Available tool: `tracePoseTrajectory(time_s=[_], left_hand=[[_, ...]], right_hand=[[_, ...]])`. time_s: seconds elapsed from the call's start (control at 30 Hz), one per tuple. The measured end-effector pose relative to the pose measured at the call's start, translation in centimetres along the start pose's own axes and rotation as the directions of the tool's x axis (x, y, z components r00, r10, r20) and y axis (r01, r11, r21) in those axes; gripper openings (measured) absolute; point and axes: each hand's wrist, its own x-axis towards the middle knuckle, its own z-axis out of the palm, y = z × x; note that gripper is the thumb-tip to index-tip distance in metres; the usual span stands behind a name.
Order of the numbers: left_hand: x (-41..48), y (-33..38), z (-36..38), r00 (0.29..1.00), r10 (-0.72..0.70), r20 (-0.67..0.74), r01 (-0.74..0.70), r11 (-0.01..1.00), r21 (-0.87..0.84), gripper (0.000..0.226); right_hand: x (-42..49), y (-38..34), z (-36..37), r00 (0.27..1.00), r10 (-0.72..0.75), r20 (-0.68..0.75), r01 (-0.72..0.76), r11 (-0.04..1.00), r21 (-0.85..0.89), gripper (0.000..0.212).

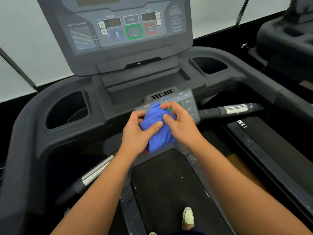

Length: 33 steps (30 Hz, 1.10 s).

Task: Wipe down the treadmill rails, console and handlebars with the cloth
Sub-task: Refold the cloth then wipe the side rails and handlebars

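Together our left hand (pixel 138 134) and right hand (pixel 180 127) clutch the bunched blue cloth (pixel 158 133) between them, fingers curled into its folds; the cloth hangs just before the small keypad (pixel 188 106), hiding part of it; one handlebar (pixel 232 109) juts right, another (pixel 94 172) left; the console (pixel 130 31) rises behind.

Soft blue cloth (pixel 158 128), matt dark plastic console (pixel 118 68), shiny metal handlebar sensors (pixel 234 108).
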Motion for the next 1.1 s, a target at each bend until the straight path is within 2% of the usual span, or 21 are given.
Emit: tracePoseTrajectory(time_s=[0.07,0.2,0.3,0.43,0.6,0.7,0.87,0.97,1.1], left_hand=[[0.3,0.5,1.0,0.999,0.018,0.030,-0.019,1.000,0.024,0.038],[1.4,1.6,3.0,1.000,0.015,-0.015,-0.015,1.000,0.014,0.020],[2.5,2.3,4.8,0.998,0.012,-0.060,-0.007,0.997,0.079,0.022],[3.5,3.3,7.6,0.992,0.121,-0.020,-0.111,0.955,0.275,0.022],[4.6,4.4,11.0,0.989,0.136,0.064,-0.150,0.889,0.433,0.017],[5.2,4.8,13.0,0.983,0.149,0.103,-0.180,0.863,0.472,0.020],[6.4,4.7,15.3,0.972,0.198,0.125,-0.233,0.802,0.550,0.033],[6.7,4.8,16.1,0.959,0.238,0.152,-0.281,0.761,0.584,0.035],[6.7,3.7,16.5,0.907,0.390,0.160,-0.384,0.606,0.696,0.036]], right_hand=[[0.3,0.5,-1.2,1.000,-0.005,-0.021,0.005,1.000,0.003,0.031],[1.1,1.8,-3.4,0.999,-0.008,-0.049,0.006,0.999,-0.041,0.027],[1.8,2.9,-5.4,0.995,-0.029,-0.098,0.007,0.976,-0.219,0.026],[2.6,4.2,-8.3,0.994,-0.051,-0.093,0.006,0.903,-0.430,0.031],[4.1,6.0,-11.8,0.987,-0.118,-0.106,0.025,0.774,-0.632,0.029],[4.9,7.1,-13.3,0.987,-0.122,-0.107,0.015,0.724,-0.690,0.028],[6.2,8.2,-15.3,0.992,-0.078,-0.102,-0.017,0.710,-0.704,0.029],[6.8,8.3,-15.9,0.993,-0.066,-0.100,-0.043,0.577,-0.815,0.033],[6.5,9.5,-14.5,0.998,0.068,-0.003,-0.032,0.432,-0.901,0.048]])
